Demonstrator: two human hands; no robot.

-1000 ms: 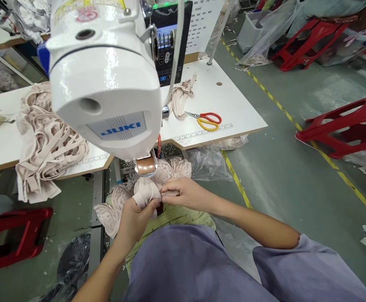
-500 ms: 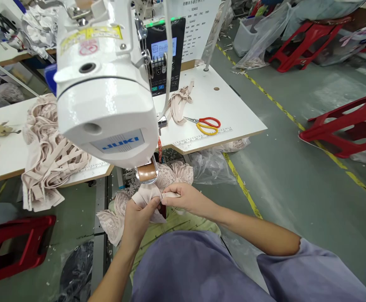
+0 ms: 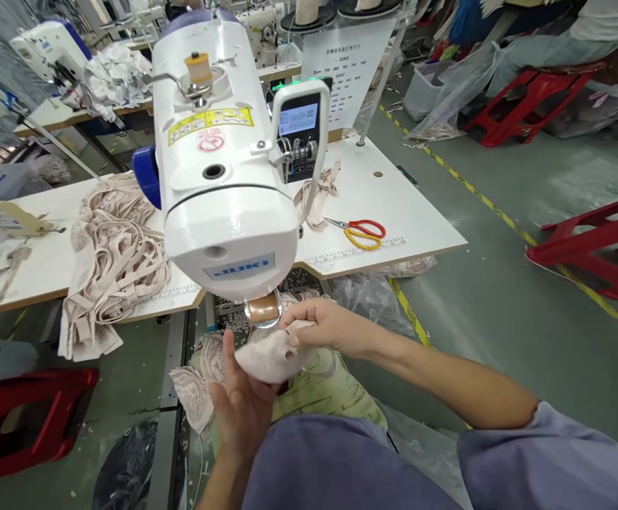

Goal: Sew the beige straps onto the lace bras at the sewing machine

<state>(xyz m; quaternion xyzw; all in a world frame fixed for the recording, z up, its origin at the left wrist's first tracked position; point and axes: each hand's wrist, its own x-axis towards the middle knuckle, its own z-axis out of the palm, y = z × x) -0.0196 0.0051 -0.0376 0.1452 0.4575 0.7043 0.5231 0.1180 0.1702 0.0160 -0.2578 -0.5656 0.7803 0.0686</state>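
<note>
My right hand (image 3: 335, 326) pinches the edge of a pale beige bra (image 3: 269, 356), whose smooth cup bulges toward me just below the sewing head. Beside and partly under that cup is my left hand (image 3: 242, 407), palm up, with its fingers spread; some fingertips are hidden behind the fabric. Lace-patterned cups (image 3: 195, 397) hang to the left over my lap. Above the hands stands a white sewing machine (image 3: 229, 234), with a brown-tinted guard (image 3: 263, 309) at its lower end.
On the white table (image 3: 420, 219) to the right lie red-and-yellow scissors (image 3: 363, 234) and a few beige straps (image 3: 319, 195). A heap of beige bra pieces (image 3: 118, 262) overhangs the left table edge. Red stools (image 3: 601, 244) stand on the floor either side.
My left hand has let go of the fabric and spread its fingers. My right hand has lifted and turned the bra so its smooth cup shows. The whole view has shifted.
</note>
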